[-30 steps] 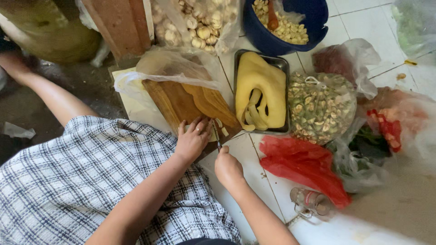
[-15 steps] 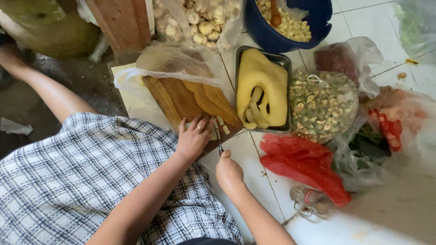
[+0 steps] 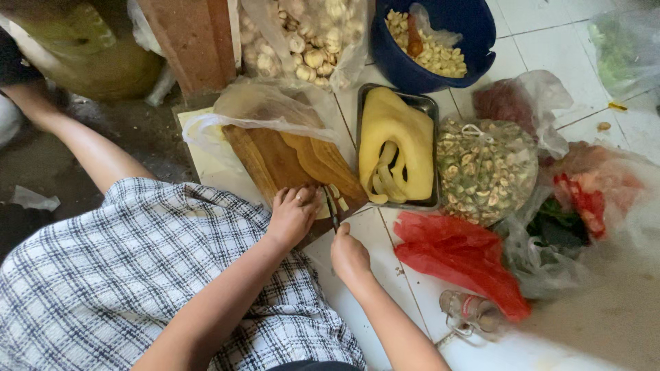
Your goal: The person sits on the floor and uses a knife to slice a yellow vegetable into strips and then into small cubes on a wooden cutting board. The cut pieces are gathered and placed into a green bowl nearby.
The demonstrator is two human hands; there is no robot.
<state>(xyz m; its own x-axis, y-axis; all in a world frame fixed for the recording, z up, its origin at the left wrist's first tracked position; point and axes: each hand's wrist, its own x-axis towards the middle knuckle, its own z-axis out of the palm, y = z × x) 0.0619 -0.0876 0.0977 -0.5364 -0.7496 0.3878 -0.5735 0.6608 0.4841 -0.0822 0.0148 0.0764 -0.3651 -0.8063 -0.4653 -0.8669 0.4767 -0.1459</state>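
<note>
Knife: a thin dark-bladed knife [image 3: 331,208] is held upright over the near edge of the board, its handle enclosed in the right hand [image 3: 349,253], whose fingers are closed around it.
Cut piece: pale yellow strips [image 3: 337,196] are seen on the board just beside the blade; the left hand [image 3: 293,215] is laid flat on them, fingers curled down and pressing, with nothing enclosed in it.
Board: a brown wooden cutting board [image 3: 275,158] is laid on the white tiled floor [image 3: 543,41], partly covered at its far end by a crumpled clear plastic bag [image 3: 265,110].
Tray: a dark metal rectangular tray [image 3: 431,110] is set just right of the board, filled with a large pale yellow slab and curved strips [image 3: 395,141].
Beyond: a clear bag of greenish sliced pieces [image 3: 485,168] is touching the tray's right side; a blue plastic basin of pale chunks [image 3: 474,34] is placed behind it.
Near right: a red plastic bag [image 3: 457,251] is spread on the tiles beside the right forearm.
</note>
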